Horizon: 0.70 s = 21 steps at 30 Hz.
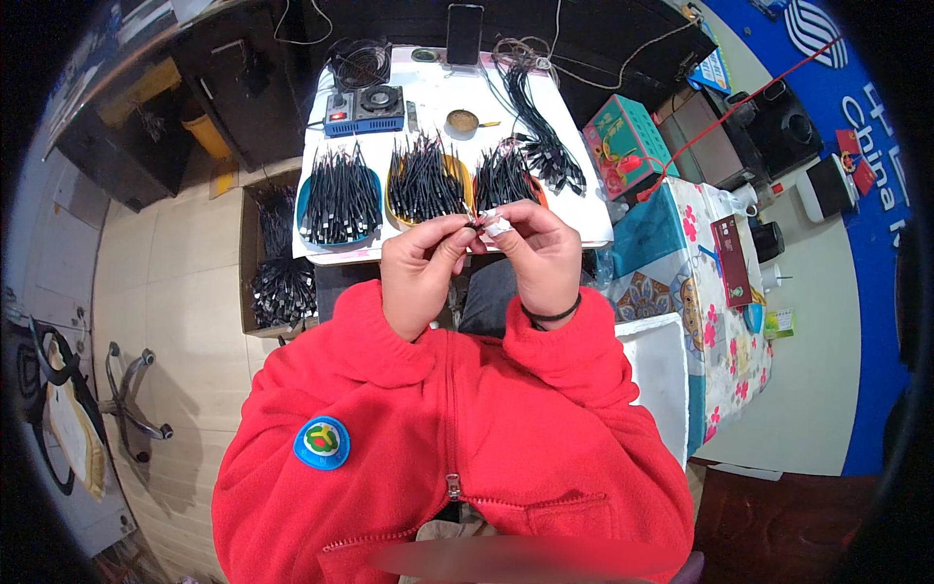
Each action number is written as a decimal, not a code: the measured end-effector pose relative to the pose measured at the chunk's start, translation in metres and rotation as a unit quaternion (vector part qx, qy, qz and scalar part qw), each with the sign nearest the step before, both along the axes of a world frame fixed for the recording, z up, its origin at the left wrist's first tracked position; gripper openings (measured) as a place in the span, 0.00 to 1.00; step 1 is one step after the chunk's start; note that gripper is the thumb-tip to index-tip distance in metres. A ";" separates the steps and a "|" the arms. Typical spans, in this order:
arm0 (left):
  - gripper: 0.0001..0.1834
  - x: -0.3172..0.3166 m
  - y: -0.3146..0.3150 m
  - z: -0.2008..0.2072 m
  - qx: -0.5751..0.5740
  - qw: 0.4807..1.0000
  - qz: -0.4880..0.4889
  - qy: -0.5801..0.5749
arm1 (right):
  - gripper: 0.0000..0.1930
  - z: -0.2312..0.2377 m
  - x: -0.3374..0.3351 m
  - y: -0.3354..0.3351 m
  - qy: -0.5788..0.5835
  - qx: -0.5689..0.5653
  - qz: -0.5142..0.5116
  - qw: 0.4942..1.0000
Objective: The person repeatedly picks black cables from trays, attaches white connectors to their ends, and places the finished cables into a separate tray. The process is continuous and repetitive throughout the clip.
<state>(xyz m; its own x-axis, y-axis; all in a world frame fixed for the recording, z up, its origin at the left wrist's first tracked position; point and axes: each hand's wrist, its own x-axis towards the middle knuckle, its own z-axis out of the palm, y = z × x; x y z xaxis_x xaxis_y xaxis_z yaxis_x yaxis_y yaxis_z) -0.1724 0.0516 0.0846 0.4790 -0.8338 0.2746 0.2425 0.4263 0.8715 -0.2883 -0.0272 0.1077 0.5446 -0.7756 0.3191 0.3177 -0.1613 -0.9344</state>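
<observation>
My left hand (424,265) and my right hand (541,259) meet fingertip to fingertip at the table's near edge. Thumb and forefinger of the left pinch a short black cable (474,225), whose other end is hidden. The right hand's fingers are pinched too, with a small white piece (497,228) at their tips; whether it is held or wrapped on a finger is unclear. Just beyond are three trays of short black cables: a blue tray (377,232), a yellow tray (391,205) and an orange tray (538,182), partly hidden by my right hand.
On the white table (438,83) stand a blue-grey soldering station (364,112), a small round tin (462,120), a phone (465,34) and a bundle of black cables (545,146). A box of cables (284,282) sits at the left. Rightward are a colourful carton (623,146) and a flowered tablecloth (715,321).
</observation>
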 end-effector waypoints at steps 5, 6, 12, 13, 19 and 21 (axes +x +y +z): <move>0.08 0.013 -0.001 -0.003 0.053 0.991 -0.113 0.039 | 0.03 -0.001 -0.005 0.002 0.138 -0.327 -0.145 0.924; 0.08 0.015 -0.002 -0.004 0.040 0.986 -0.147 0.070 | 0.03 -0.004 -0.005 0.002 0.097 -0.255 -0.104 0.956; 0.07 0.011 0.001 -0.009 0.044 0.969 -0.179 0.164 | 0.06 -0.021 -0.001 0.002 -0.140 0.183 0.171 0.958; 0.07 0.012 0.002 -0.009 0.055 0.966 -0.194 0.160 | 0.07 -0.022 -0.002 0.001 -0.134 0.221 0.182 0.949; 0.07 0.024 0.008 -0.005 0.101 0.952 -0.277 0.089 | 0.10 -0.018 -0.008 -0.007 -0.118 0.292 0.276 0.908; 0.07 0.027 0.008 -0.002 0.106 0.951 -0.282 0.068 | 0.10 -0.019 -0.007 -0.008 -0.118 0.271 0.287 0.911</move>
